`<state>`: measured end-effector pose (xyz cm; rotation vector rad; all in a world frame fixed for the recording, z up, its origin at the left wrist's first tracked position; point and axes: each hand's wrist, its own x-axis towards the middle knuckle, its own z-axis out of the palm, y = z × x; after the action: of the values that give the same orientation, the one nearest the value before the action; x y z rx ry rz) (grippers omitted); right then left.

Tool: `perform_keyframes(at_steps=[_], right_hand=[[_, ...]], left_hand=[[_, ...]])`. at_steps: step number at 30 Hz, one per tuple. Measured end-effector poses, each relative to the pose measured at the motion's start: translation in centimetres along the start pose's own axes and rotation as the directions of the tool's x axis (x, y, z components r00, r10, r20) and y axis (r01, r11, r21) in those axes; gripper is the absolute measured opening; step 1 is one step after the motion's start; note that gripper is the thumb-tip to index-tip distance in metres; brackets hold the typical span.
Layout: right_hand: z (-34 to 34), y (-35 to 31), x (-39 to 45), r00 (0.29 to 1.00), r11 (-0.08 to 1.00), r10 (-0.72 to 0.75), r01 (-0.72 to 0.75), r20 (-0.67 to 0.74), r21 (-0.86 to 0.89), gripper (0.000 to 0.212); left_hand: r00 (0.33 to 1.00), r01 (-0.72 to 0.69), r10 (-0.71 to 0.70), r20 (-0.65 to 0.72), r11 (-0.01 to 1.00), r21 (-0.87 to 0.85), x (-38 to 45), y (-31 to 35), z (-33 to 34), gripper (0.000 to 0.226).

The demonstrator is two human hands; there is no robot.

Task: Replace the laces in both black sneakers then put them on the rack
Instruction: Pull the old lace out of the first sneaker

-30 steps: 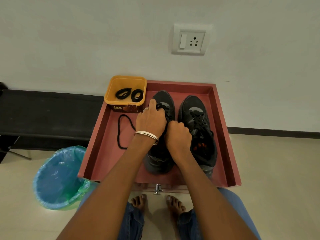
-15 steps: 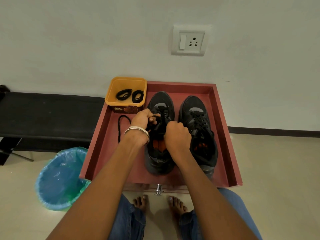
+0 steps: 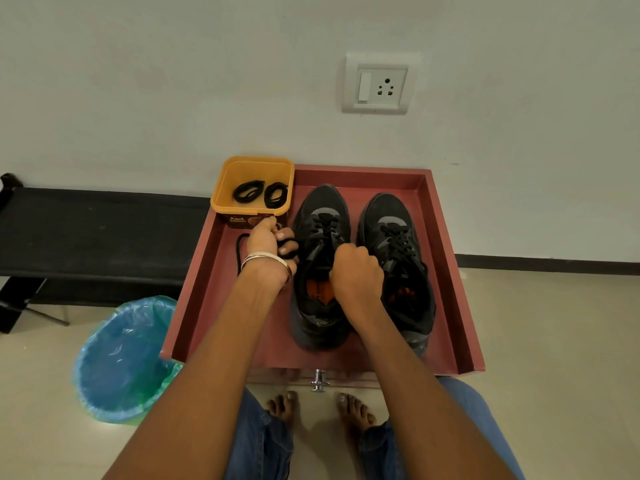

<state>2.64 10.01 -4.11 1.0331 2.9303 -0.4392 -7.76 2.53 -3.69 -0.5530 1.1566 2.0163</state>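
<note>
Between yellow tub (image 3: 255, 188) and left sneaker (image 3: 320, 268), left hand (image 3: 268, 242) grips black lace (image 3: 242, 251), fingers curled round it; lace runs rightward into sneaker's eyelets, slack loop trailing on tray floor. Right hand (image 3: 356, 275) holds sneaker at tongue, grip closed. Sneaker's long axis toe-to-wall; likely pull direction leftward, left hand nearer. Right sneaker (image 3: 398, 265) just beside, laced. Red tray (image 3: 460, 306) wall near on left, tub touching ahead: little open room. Two coiled laces in tub. Blue bin (image 3: 121, 358) below-left on floor.
</note>
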Motion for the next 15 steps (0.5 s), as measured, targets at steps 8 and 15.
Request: perform_keyframes(at_steps=[8, 15], right_hand=[[0.0, 0.0, 0.0, 1.0, 1.0, 0.022, -0.022, 0.013, 0.022, 0.007], [-0.2, -0.1, 0.0, 0.999, 1.0, 0.019, -0.02, 0.042, 0.016, 0.013]], left_hand=[[0.953, -0.187, 0.126, -0.276, 0.96, -0.209, -0.7, 3.0, -2.0, 0.033], [0.886, -0.036, 0.414, -0.209, 0.511, 0.859, -1.5, 2.7, -2.6, 0.032]])
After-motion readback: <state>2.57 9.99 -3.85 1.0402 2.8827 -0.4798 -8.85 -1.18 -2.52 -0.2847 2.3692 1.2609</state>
